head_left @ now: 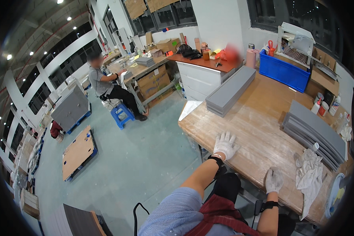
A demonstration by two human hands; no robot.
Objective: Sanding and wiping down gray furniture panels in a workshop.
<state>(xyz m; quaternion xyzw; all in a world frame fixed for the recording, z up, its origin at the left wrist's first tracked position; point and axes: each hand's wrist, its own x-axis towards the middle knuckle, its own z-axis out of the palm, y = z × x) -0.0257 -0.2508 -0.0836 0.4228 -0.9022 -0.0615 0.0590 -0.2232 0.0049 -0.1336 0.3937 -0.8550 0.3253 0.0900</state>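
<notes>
The person's left hand (pixel 225 144), in a white glove, grips nothing: it lies palm down with fingers spread on the wooden workbench (pixel 259 122), close to its near left edge. The right hand (pixel 274 180), gloved too, is at the workbench's near edge, farther right, its fingers close together; whether it is clenched, relaxed or pinching something cannot be told.

Just to the right of that hand, a crumpled white cloth (pixel 308 175) lies on the workbench near its front edge. Beyond the hands, one stack of long grey panels (pixel 231 92) sits at the workbench's far left, and another stack of grey panels (pixel 314 131) lies on its right side. A blue crate (pixel 283 70) stands along the workbench's far edge.

Past the workbench's far left corner is a white cabinet (pixel 196 80) with a reddish-brown top. Well off to the left of the workbench, a co-worker (pixel 100 80) sits on a blue stool (pixel 122 114), and a flat brown board (pixel 78 153) lies low over the floor.
</notes>
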